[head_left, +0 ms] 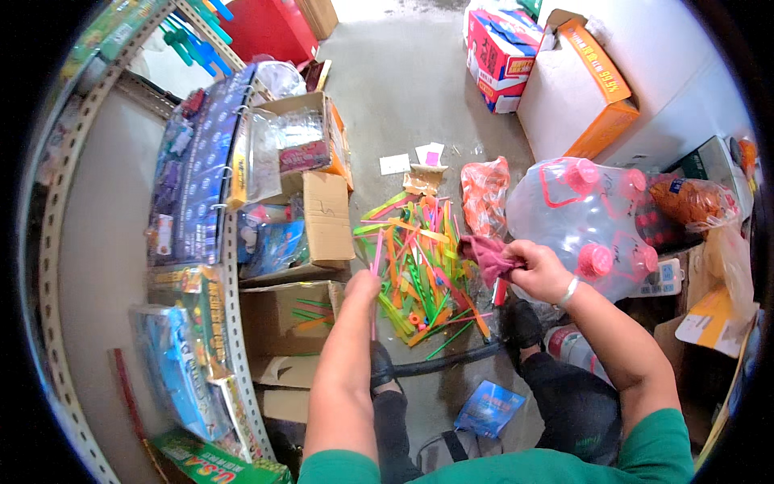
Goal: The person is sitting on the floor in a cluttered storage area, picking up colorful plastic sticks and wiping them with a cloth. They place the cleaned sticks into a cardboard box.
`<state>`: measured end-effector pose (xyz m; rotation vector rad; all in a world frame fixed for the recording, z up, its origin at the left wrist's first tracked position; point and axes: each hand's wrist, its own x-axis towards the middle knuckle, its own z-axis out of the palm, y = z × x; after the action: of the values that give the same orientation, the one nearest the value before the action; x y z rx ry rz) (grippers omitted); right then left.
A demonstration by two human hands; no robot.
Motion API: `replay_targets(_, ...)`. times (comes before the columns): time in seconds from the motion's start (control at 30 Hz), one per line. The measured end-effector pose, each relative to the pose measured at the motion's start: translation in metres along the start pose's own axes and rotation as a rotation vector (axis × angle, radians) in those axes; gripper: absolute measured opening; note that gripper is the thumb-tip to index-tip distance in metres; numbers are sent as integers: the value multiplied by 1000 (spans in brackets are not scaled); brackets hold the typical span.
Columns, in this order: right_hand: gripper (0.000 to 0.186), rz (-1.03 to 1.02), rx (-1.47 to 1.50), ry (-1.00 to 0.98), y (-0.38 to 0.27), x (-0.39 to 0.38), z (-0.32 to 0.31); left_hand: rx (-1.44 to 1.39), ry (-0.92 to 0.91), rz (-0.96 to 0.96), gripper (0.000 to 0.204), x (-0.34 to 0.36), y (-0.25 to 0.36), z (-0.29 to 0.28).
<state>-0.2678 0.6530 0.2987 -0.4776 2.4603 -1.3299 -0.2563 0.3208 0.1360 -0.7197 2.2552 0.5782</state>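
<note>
1. Plastic sticks in green, orange, yellow and pink lie in a loose, crisscrossed heap on the grey floor, just ahead of a pair of black shoes.
2. The left hand, at the heap's left side, appears closed around a pink stick, though its fingertips are hidden from view.
3. The right hand is closed, pinching a bunched maroon cloth beside the heap, near a pack of large clear bottles.
4. An open cardboard box to the left holds a few green and orange sticks.
5. Tangling is a likely hazard: a stick drawn from beneath others could drag its neighbours along and spread the heap.
6. A shoe shifting forward could scatter or crack the nearest pieces, and the dangling cloth could snag their ends.
</note>
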Motion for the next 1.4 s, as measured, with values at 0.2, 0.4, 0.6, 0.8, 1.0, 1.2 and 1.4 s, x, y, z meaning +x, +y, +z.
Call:
replay_targets(0.2,34,103,566,68,-130,-74,-87,-399,-155,55,20,-63,-11,-29)
replay_targets(0.4,54,-93,1809,378,-149,-117,-53,-1303,-208,484,12,-204,42,-88)
replay_targets(0.6,40,377,1831,20,-124,-127,32,-1781,22,899,10,-301,68,-103)
replay_targets(0.8,42,199,1869,-152,-147,-113,53,-1880,33,968,9,-324,83,-75)
replay_targets(1.0,45,8,1583,9,-156,-93,24,-1654,-139,897,13,-316,91,-54)
replay_targets(1.2,37,-503,99,459,-158,-81,19,-522,664,1331,16,-315,110,-26)
replay_targets(1.4,29,-141,646,631,-140,-66,15,-335,335,936,18,-339,116,-28)
